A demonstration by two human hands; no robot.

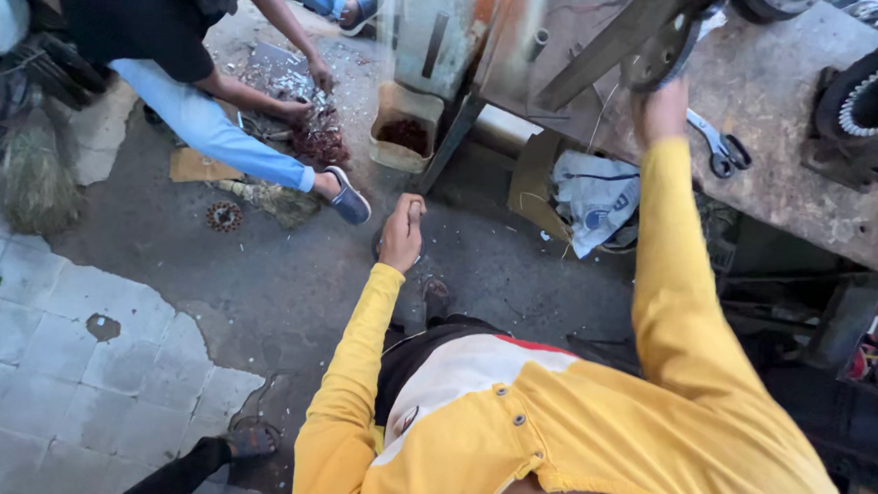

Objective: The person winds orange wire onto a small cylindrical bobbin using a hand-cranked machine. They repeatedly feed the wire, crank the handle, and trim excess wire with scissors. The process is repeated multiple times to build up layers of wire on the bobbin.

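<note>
Two hands: left fisted; right on steel wheel.

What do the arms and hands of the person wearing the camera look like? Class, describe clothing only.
Both arms wear long bright yellow sleeves reaching the wrists, creased along their length. The left hand and right hand are bare: no gloves, rings or watch visible. The sleeves belong to a yellow shirt with a white and red chest panel and small buttons.

A co-worker crouches over copper wire scraps beside a cardboard box.
</note>
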